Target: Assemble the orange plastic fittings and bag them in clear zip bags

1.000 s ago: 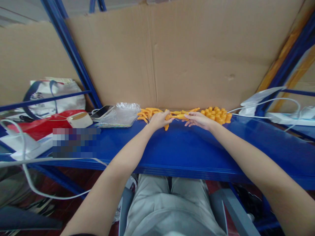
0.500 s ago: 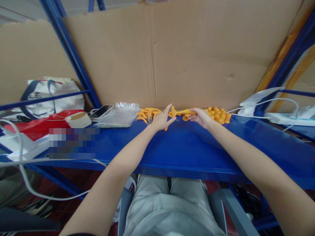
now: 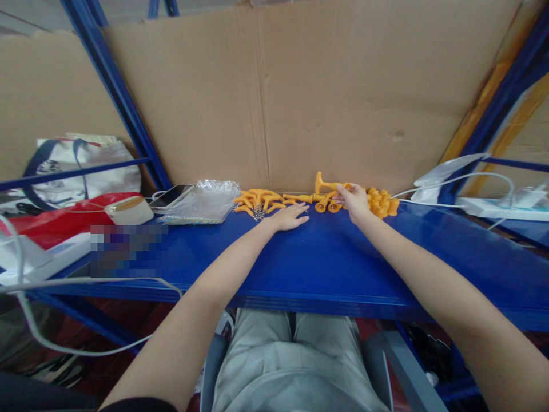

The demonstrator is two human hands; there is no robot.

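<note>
My right hand is closed on a yellow T-shaped handle, its crossbar sticking out to the left above the table. Just under it lie yellow pieces with round cup ends, facing me. Fingers spread and palm down, my left hand rests low at the tabletop, holding nothing. Beyond and to its left is a heap of yellow handles with small metal parts at their ends. A second heap of yellow pieces sits right of my right hand, which partly hides it.
A blue tabletop runs along a cardboard wall. On the left are a clear plastic bag, a phone, a red bag and a power strip. White cables lie at the right.
My left hand has lowered and flattened, away from the yellow piece by its thumb. My right hand has shifted slightly right and now holds up a T-shaped handle.
</note>
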